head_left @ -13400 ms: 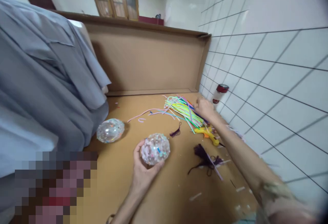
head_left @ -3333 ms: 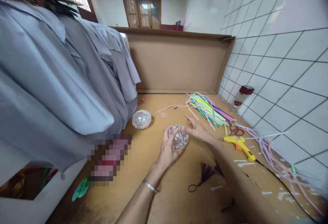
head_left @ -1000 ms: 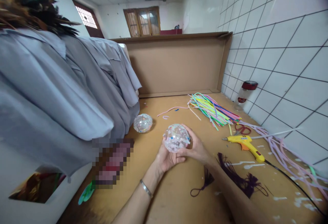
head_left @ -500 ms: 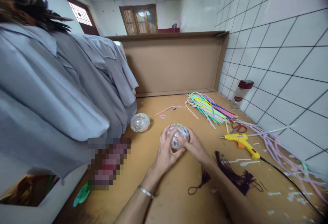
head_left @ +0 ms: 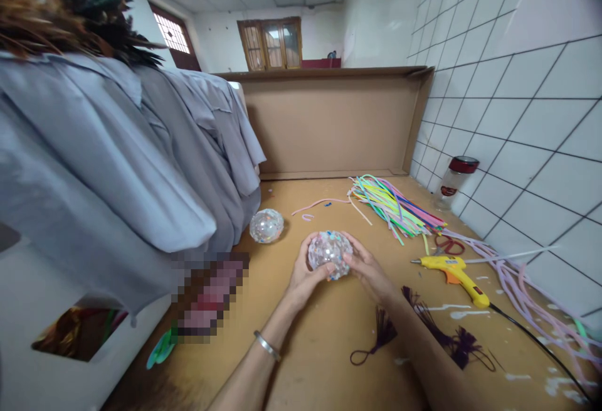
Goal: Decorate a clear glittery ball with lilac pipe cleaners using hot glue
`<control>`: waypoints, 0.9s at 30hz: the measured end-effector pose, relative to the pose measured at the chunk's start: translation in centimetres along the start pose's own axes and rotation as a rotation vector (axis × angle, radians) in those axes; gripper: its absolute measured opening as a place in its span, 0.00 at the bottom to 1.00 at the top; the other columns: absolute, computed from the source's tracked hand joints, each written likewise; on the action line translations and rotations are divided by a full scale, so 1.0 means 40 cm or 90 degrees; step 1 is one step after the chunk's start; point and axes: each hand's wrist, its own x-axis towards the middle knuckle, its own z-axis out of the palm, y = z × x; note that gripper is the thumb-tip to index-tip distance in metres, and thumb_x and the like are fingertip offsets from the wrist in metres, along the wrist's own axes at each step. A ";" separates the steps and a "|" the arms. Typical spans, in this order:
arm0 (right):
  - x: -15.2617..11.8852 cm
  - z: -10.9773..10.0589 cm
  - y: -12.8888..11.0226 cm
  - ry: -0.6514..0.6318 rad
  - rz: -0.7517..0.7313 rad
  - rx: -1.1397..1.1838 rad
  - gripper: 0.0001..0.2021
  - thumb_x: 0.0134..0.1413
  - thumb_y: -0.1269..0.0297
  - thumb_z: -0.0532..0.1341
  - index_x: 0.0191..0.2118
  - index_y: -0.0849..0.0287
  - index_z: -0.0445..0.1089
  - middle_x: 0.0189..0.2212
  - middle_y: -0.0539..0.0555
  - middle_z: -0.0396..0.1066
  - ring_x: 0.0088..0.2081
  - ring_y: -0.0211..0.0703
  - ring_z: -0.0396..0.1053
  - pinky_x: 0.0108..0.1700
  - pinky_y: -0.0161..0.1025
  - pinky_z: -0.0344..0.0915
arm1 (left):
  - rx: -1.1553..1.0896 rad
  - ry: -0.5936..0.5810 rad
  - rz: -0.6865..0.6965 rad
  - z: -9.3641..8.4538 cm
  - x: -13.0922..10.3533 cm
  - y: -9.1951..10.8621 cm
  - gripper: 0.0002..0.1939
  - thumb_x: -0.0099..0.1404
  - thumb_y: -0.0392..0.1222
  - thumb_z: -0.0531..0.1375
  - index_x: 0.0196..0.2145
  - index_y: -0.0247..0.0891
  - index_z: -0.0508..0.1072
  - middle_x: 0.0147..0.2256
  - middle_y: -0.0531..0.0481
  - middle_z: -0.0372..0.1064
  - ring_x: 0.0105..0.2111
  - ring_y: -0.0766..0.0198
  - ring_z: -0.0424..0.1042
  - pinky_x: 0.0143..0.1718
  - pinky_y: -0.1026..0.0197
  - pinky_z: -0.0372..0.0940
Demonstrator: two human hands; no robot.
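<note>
Between my two hands is a clear ball-shaped ornament (head_left: 331, 249) with a bumpy, multicoloured rim. My left hand (head_left: 305, 273) is closed round its left side, the thumb lying across its lower front. From the right, my right hand (head_left: 369, 270) grips it, with the thumb on the front face. A similar clear ball (head_left: 266, 226) sits on the table, left of and behind my hands. Dark purple tassels (head_left: 383, 329) lie by my right forearm, which partly hides them. To the right lies a yellow hot glue gun (head_left: 454, 273) with a glue stick in its back end.
Colourful pipe cleaners (head_left: 390, 207) are heaped at the back right, near red-handled scissors (head_left: 450, 245) and a lidded glass bottle (head_left: 456, 182). A cardboard panel (head_left: 329, 125) stands along the back. Grey cloth (head_left: 188, 179) hangs at the left; a tiled wall (head_left: 531, 122) bounds the right.
My hands have turned the held ball so that its clear face shows more, and my left thumb has moved up onto it. The whole view has shifted slightly.
</note>
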 end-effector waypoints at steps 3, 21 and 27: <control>-0.003 0.011 -0.007 0.023 0.029 0.059 0.32 0.44 0.52 0.71 0.56 0.51 0.66 0.57 0.58 0.68 0.53 0.53 0.69 0.51 0.47 0.69 | -0.009 -0.026 -0.014 0.000 -0.001 0.001 0.45 0.46 0.52 0.71 0.57 0.38 0.58 0.54 0.40 0.67 0.53 0.50 0.69 0.55 0.52 0.65; -0.008 0.029 0.005 0.032 0.044 0.118 0.26 0.43 0.57 0.70 0.50 0.52 0.70 0.51 0.56 0.72 0.49 0.51 0.71 0.46 0.43 0.69 | 0.192 0.033 0.053 0.007 -0.007 -0.006 0.41 0.45 0.44 0.69 0.56 0.37 0.62 0.55 0.41 0.64 0.56 0.49 0.65 0.60 0.49 0.59; -0.013 0.034 0.000 0.047 0.031 0.075 0.26 0.45 0.54 0.69 0.51 0.52 0.68 0.53 0.57 0.70 0.52 0.51 0.69 0.49 0.44 0.68 | 0.133 -0.033 0.050 0.004 -0.011 0.001 0.50 0.43 0.48 0.73 0.61 0.38 0.57 0.56 0.39 0.63 0.55 0.49 0.66 0.57 0.50 0.62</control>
